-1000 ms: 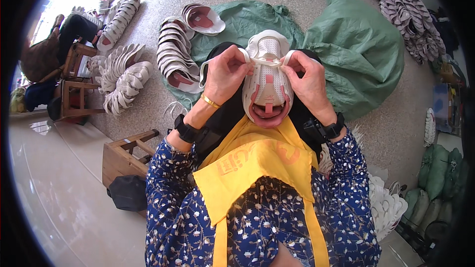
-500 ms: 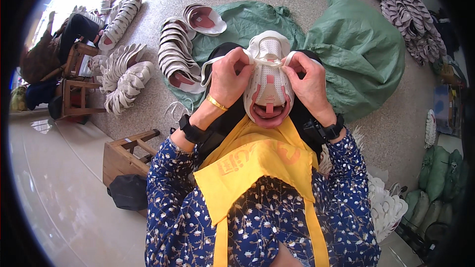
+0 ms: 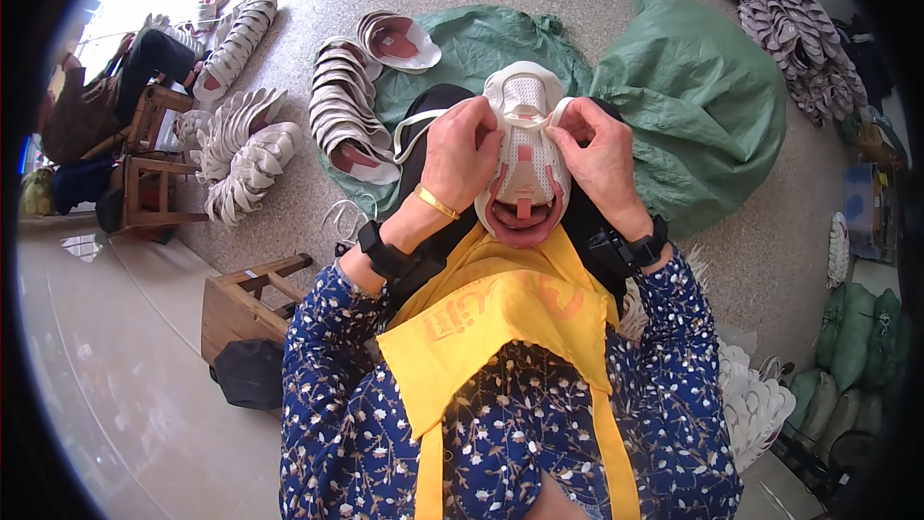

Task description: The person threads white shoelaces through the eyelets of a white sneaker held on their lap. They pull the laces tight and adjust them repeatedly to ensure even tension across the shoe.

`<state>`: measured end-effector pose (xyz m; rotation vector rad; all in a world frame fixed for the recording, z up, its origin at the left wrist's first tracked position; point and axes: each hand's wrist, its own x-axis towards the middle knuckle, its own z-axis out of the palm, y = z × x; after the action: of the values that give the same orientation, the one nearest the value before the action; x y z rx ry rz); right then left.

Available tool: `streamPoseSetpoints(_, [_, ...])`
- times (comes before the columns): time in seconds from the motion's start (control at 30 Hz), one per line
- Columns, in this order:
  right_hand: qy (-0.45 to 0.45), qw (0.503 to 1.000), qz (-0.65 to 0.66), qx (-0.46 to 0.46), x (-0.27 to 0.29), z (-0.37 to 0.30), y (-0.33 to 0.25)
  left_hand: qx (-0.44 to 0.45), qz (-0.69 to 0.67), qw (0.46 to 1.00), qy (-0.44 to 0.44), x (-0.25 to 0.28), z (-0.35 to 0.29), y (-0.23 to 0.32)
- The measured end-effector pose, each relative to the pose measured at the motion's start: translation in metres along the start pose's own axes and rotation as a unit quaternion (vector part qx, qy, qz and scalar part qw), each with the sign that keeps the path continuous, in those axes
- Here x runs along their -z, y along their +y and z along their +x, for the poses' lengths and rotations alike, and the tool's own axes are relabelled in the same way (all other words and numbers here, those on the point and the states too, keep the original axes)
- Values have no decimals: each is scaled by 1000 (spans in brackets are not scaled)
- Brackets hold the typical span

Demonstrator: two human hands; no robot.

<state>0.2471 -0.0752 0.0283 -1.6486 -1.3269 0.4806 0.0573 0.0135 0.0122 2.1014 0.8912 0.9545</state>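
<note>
A white shoe upper (image 3: 523,169) with pink trim rests on my lap, its toe pointing away from me and its pink-lined opening toward me. A white shoelace (image 3: 416,121) crosses the upper near the toe, and a loose length loops out to the left. My left hand (image 3: 466,152) is closed at the upper's left side, pinching the lace. On the right side, my right hand (image 3: 595,143) pinches the lace between thumb and forefinger. A yellow apron (image 3: 481,318) lies below the upper.
Nested shoe uppers (image 3: 342,101) lie on a green sheet (image 3: 462,39) ahead to the left. A full green sack (image 3: 693,116) stands ahead to the right. A wooden stool (image 3: 241,313) is at my left. Another person (image 3: 154,63) sits at the far left; more uppers (image 3: 808,39) are piled far right.
My left hand has moved slightly right, closer to the middle of the upper, with its wrist turned a little. My right hand has barely moved.
</note>
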Motion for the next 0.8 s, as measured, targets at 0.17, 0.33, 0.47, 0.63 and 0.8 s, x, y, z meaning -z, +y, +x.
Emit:
streamPoseSetpoints(0.17, [24,994,-105,31,8,-9,-16,50,12,998,39,7,-1,2])
streamPoseSetpoints(0.33, [-34,977,-144,156,7,-17,-29,-5,26,998,55,5,-6,12])
streamPoseSetpoints(0.47, [-56,976,-171,121,7,-16,-27,-59,13,998,31,-2,-8,-3])
streamPoseSetpoints(0.63, [-42,967,-223,112,3,-14,-24,-52,0,998,18,-3,-12,-3])
streamPoseSetpoints(0.8, [-30,961,-239,134,0,-11,-16,-54,37,998,-15,7,-13,14])
